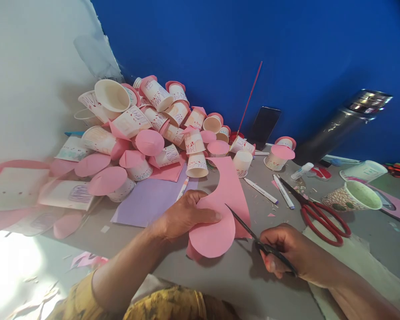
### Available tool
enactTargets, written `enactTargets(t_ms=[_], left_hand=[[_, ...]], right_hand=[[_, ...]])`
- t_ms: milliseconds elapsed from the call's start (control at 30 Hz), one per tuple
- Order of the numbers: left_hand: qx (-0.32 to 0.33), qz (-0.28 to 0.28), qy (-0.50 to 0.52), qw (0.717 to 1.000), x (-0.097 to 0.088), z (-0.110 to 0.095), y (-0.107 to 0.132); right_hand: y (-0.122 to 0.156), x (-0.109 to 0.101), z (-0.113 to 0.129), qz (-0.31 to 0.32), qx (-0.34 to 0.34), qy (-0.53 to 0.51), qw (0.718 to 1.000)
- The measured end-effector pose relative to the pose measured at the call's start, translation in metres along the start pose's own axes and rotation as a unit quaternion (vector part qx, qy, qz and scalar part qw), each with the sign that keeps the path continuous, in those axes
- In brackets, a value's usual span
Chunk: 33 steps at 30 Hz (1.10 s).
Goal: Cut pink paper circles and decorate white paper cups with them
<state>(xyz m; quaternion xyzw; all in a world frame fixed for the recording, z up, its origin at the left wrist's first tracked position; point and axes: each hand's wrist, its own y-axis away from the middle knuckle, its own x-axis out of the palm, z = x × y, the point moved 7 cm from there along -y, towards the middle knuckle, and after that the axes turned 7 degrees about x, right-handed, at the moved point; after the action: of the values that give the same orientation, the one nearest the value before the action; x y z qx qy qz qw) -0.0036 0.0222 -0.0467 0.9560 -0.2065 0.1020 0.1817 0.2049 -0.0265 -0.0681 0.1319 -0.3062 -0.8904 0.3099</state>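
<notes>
Fingers (208, 216) of my left hand (183, 213), thumb on top, pinch a pink disc (213, 240) against a larger pink sheet (228, 178) just below the centre of the frame, both held up over the grey bench (260, 293). (Whether the two are separate all the way round, I cannot tell.) To the right of that, my right hand (282, 249) is closed round the handles of the dark scissors (249, 232), one blade lying across the paper with its tip near my thumb; the other blade is mostly hidden, so how wide they gape is unclear.

That nearness is my first worry: a blade pushed too far left could nick the thumb. If the pinch slackens, the disc could slide over the sheet and leave a lopsided edge; if the blades turn inward, they could bite into the disc itself. The sheet's upper part has a deep curve in its left edge, so a hard squeeze could bend or tear it there.

Decorated paper cups (131, 122) crowd the upper left of the frame, and a careless swing of my left arm might topple the nearest. Red-handled scissors (306, 202) lie at the right, points beside white markers (262, 191); a jerk of my right wrist could knock them.
</notes>
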Motion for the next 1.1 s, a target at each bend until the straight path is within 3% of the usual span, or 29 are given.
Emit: enactTargets(t_ms=[333,1100], left_hand=[[-0.005,0.056,-0.015,0.998,0.0039,0.0037,0.0000],[-0.039,0.062,0.003,0.997,0.0036,0.0089,0.0005]], right_hand=[[0.0005,0.0044,0.0018,0.003,0.029,-0.011,1.000],[0.0027,0.0055,0.0028,0.011,0.018,0.021,1.000]])
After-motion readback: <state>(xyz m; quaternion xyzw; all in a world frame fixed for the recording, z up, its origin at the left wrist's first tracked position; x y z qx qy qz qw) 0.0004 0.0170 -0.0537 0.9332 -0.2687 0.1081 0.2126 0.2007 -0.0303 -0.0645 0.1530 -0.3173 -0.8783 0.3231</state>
